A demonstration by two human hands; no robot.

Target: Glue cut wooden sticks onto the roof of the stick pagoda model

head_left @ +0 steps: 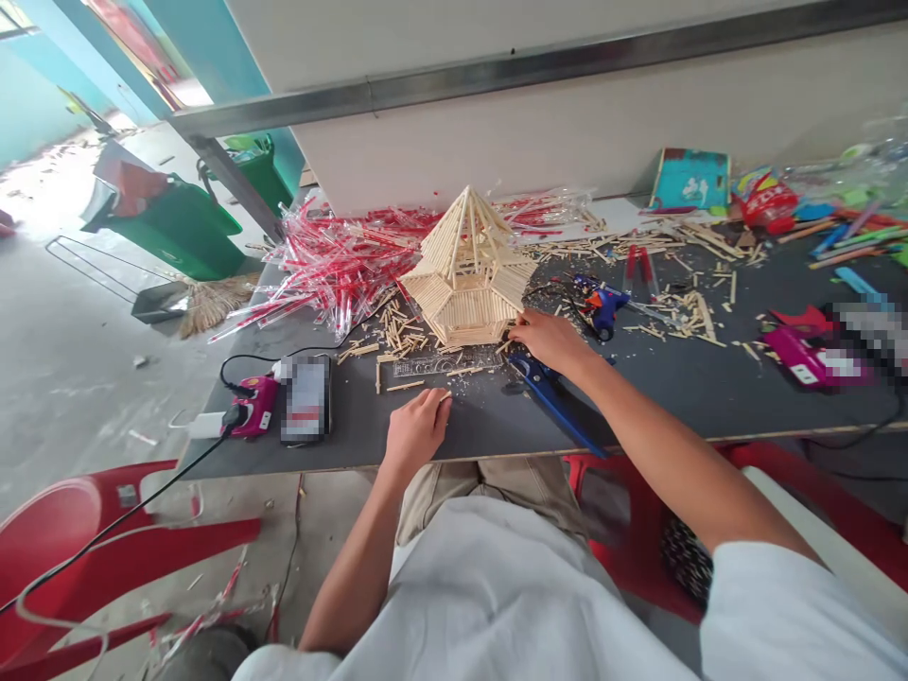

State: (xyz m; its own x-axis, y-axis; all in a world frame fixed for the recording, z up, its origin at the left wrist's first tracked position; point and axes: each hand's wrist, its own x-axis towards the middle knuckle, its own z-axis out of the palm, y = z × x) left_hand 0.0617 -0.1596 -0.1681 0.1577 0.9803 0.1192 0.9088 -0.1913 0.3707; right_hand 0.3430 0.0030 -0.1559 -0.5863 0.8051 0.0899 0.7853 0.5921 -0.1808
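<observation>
A model pavilion (472,307) built of thin wooden sticks, with a pointed roof, stands upright mid-table. My right hand (550,340) reaches to its lower right side, fingers bent against the edge; the fingertips are partly hidden. Nearer the table's front edge, my left hand (418,427) is closed, thumb and fingers together. A pale bit shows at its fingertips, too small to name. Between the left hand and the model lies a clear plastic ruler (446,365) with loose sticks around it. Blue-handled cutters (557,402) lie beneath my right forearm.
Plastic-wrapped red-and-clear packaging (340,255) is heaped behind left. A blue glue gun (602,307) and red-handled tool (640,270) lie to the right. A phone (305,402) and a magenta power adapter (256,407) with cables sit at left. Markers (862,232) lie far right.
</observation>
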